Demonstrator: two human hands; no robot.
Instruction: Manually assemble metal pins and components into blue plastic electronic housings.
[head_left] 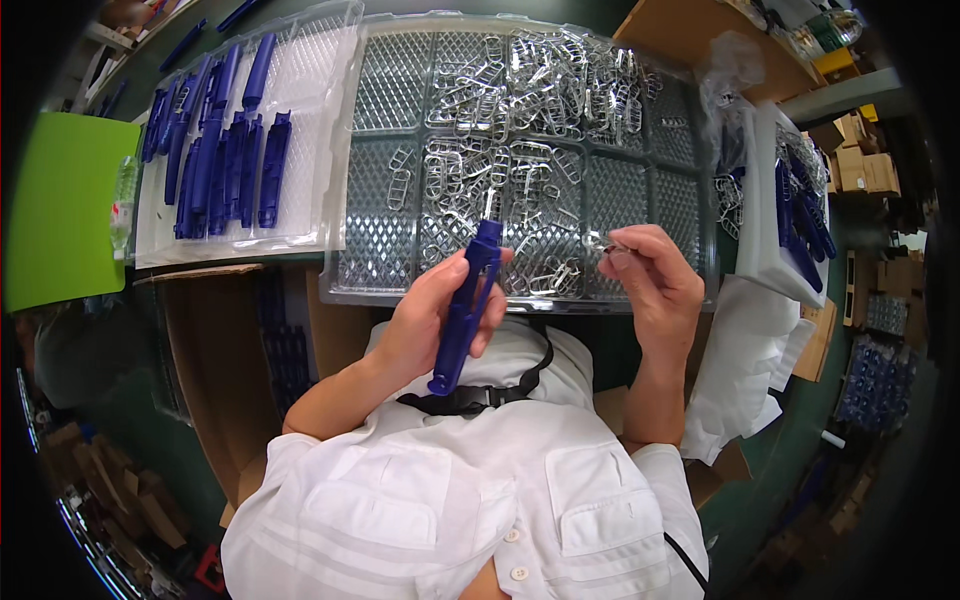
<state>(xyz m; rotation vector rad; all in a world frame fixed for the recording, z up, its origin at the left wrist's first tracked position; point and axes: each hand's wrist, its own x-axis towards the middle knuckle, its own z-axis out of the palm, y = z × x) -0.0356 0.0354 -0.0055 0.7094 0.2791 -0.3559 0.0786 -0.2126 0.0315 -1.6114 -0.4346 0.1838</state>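
Observation:
My left hand point(425, 312) is closed round a blue plastic handle point(462, 325), held tilted with its narrower collar end up and away from me. A long slot shows along its side, and a thin metal piece point(492, 203) seems to stand out of the top. To the right, my right hand point(655, 285) pinches a small shiny metal clip point(600, 242) between thumb and fingertips, apart from the handle. Both hands are over the near edge of a clear compartment tray point(375, 245). Heaps of loose metal clips point(490, 85) fill its middle and far compartments.
At the left, a white tray point(300, 170) carries several blue plastic parts point(215, 150) beside a green board point(65, 210). More blue parts point(800, 215) lie in a white box point(765, 190) at the right. Below the left tray stands an open cardboard box point(215, 385).

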